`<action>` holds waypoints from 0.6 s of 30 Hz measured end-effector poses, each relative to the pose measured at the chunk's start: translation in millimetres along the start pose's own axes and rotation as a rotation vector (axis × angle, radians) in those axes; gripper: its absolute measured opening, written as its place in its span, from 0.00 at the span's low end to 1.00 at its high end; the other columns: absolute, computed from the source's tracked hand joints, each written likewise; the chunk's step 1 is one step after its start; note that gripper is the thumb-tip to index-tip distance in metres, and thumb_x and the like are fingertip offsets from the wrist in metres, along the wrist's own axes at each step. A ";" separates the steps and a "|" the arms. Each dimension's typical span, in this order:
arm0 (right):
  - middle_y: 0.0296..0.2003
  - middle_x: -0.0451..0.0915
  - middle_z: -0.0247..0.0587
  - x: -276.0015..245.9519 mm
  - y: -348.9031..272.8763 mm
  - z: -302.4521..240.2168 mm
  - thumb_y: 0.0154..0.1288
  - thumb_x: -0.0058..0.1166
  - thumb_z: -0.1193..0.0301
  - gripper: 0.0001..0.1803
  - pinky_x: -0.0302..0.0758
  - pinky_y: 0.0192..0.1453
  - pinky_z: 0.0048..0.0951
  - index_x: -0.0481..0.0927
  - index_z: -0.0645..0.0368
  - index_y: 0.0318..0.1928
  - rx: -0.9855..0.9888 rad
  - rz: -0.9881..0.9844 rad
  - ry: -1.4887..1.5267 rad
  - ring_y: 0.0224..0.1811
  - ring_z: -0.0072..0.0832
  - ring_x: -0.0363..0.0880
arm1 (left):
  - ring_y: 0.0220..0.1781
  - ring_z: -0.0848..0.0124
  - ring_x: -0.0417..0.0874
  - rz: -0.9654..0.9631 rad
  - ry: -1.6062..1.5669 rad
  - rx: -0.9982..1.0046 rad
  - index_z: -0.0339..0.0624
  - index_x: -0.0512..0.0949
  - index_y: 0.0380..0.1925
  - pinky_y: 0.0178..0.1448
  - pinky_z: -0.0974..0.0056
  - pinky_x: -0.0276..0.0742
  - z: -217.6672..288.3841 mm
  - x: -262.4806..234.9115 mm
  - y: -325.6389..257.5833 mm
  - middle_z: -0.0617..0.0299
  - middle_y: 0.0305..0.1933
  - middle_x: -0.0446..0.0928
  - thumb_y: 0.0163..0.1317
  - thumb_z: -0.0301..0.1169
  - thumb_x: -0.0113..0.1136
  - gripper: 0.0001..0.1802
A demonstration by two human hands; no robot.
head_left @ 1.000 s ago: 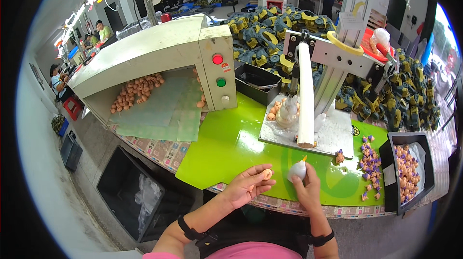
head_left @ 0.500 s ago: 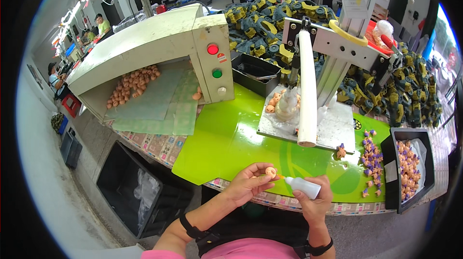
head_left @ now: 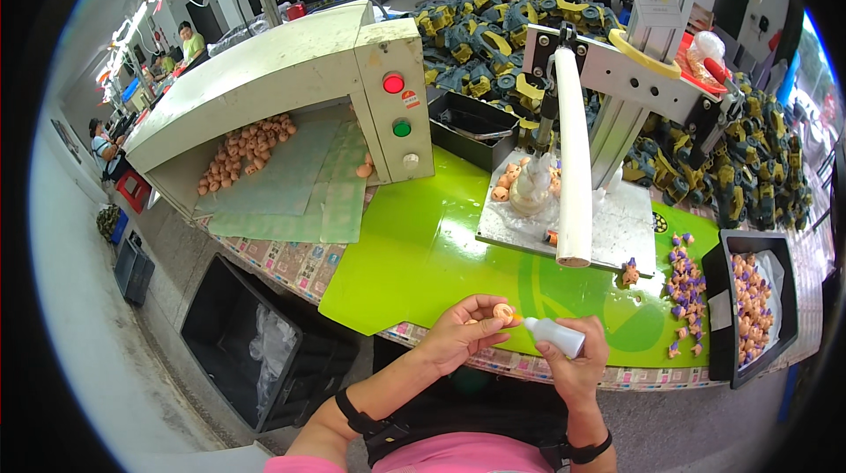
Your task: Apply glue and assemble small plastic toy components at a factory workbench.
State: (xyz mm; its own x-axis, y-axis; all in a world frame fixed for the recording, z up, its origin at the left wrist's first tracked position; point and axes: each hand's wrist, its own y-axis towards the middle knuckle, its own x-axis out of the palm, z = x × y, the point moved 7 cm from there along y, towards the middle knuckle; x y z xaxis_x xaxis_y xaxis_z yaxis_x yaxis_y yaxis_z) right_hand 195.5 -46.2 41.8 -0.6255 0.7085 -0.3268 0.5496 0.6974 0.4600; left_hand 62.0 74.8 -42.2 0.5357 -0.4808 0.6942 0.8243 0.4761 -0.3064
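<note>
I see the small tan toy piece (head_left: 503, 312) pinched in my left hand (head_left: 460, 333) fingertips, above the green mat (head_left: 423, 253) near edge. My right hand (head_left: 577, 365) fingers clamp the white squeeze bottle (head_left: 554, 335), nozzle touching the piece.

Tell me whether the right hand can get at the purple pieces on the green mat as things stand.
Probably yes, but not freely: the right hand holds a small white bottle. The purple pieces lie just beyond it on the green mat, with nothing between.
</note>
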 end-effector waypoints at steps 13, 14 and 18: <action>0.30 0.76 0.42 -10.3 -5.3 -16.5 0.43 0.75 0.73 0.21 0.72 0.35 0.30 0.79 0.60 0.38 -0.052 -0.013 -0.089 0.30 0.35 0.75 | 0.59 0.62 0.77 -0.006 -0.070 0.044 0.41 0.73 0.49 0.60 0.66 0.79 -3.8 -6.2 1.5 0.59 0.51 0.75 0.62 0.21 0.59 0.15; 0.30 0.76 0.41 -11.6 -6.0 -14.3 0.43 0.74 0.73 0.20 0.72 0.35 0.30 0.79 0.60 0.38 -0.041 0.017 -0.088 0.31 0.34 0.75 | 0.59 0.62 0.77 -0.008 -0.069 0.043 0.41 0.73 0.49 0.60 0.66 0.79 -3.6 -5.5 1.4 0.59 0.51 0.75 0.62 0.21 0.59 0.15; 0.32 0.75 0.42 -10.0 -2.7 2.9 0.45 0.72 0.76 0.20 0.72 0.37 0.30 0.77 0.61 0.39 0.030 0.132 -0.008 0.32 0.33 0.75 | 0.59 0.63 0.77 0.005 -0.068 0.035 0.40 0.73 0.49 0.60 0.66 0.78 -3.1 -4.3 1.0 0.59 0.51 0.75 0.62 0.20 0.59 0.15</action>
State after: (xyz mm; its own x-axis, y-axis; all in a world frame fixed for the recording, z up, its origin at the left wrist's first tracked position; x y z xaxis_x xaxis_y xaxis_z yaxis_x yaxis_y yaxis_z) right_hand 201.8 -54.9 41.5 -0.5421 0.7952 -0.2716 0.6434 0.6007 0.4745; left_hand 61.1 75.1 -47.5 0.5251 -0.4280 0.7356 0.8142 0.5043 -0.2877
